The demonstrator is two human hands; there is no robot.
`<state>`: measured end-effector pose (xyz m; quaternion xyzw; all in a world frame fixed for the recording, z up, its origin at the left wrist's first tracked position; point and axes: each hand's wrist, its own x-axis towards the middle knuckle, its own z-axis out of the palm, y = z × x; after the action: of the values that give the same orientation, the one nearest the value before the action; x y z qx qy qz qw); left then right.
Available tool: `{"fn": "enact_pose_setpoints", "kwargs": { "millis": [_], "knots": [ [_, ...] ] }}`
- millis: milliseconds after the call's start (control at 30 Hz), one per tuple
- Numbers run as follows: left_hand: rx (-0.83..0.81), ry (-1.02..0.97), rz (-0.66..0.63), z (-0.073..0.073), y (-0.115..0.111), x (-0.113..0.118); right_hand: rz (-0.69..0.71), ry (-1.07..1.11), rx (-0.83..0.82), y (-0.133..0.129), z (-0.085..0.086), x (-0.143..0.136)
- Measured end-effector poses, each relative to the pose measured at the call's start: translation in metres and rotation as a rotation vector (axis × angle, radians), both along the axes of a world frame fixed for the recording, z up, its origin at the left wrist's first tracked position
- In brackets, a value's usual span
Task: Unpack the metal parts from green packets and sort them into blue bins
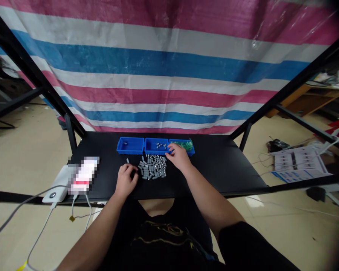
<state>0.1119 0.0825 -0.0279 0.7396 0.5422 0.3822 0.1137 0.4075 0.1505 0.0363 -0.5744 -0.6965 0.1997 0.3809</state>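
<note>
My left hand (pixel 125 180) rests on the black table with its fingers curled. A small grey cylinder (pixel 127 160) sticks up from its fingertips. Just right of it lies a loose pile of grey cylinders (pixel 147 169), with shiny metal pieces (pixel 159 162) on the pile's right side. My right hand (pixel 178 155) hovers at the right edge of the middle blue bin (pixel 149 151), thumb and fingers apart, and nothing shows between them. A few small metal pieces (pixel 160 145) lie in that bin. The right blue bin (pixel 192 153), partly behind my right hand, contains green pieces (pixel 186 144).
A left blue bin (pixel 122 151) holds a small piece. On the table's left lie a phone (pixel 84 175) and a white power bank (pixel 58 186) with cables. Black frame posts (pixel 70 131) flank the table, and a striped sheet (pixel 164 86) hangs behind.
</note>
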Motion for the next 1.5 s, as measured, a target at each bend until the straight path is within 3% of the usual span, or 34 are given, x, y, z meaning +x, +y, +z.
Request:
{"fn": "enact_pose_setpoints", "kwargs": {
  "millis": [200, 333, 433, 533, 633, 767, 833, 967, 1100, 1300, 1500],
  "knots": [
    [-0.007, -0.003, -0.015, 0.001, 0.000, 0.000, 0.194, -0.186, -0.312, -0.036, -0.023, 0.004],
    [-0.013, 0.008, -0.026, -0.001, 0.002, 0.000, 0.212, -0.193, -0.365, -0.052, -0.036, -0.001],
    [-0.018, 0.009, -0.020, -0.003, 0.002, 0.000, 0.221, -0.184, -0.396, -0.051, -0.036, -0.004],
    [-0.019, 0.010, -0.021, -0.003, 0.002, -0.001, 0.249, -0.198, -0.463, -0.041, -0.024, -0.005],
    [-0.022, 0.016, -0.027, -0.002, 0.001, -0.001, 0.195, -0.088, -0.334, -0.028, -0.008, -0.007],
    [-0.032, 0.012, -0.018, -0.002, 0.001, -0.001, -0.082, 0.127, -0.022, -0.021, -0.005, -0.012],
    [-0.037, 0.007, -0.010, -0.001, 0.001, -0.001, -0.087, 0.071, -0.059, -0.027, -0.013, -0.013],
    [-0.044, 0.008, -0.010, 0.001, 0.001, 0.000, 0.033, -0.101, -0.228, -0.049, -0.036, -0.011],
    [-0.043, 0.013, -0.013, 0.001, 0.001, 0.000, 0.112, -0.121, -0.279, -0.063, -0.047, -0.007],
    [-0.026, 0.018, -0.018, -0.001, 0.002, 0.000, 0.168, -0.138, -0.300, -0.047, -0.032, -0.006],
    [-0.018, 0.008, -0.019, -0.002, 0.002, -0.001, -0.146, 0.209, 0.073, -0.031, -0.011, -0.018]
  ]
}}
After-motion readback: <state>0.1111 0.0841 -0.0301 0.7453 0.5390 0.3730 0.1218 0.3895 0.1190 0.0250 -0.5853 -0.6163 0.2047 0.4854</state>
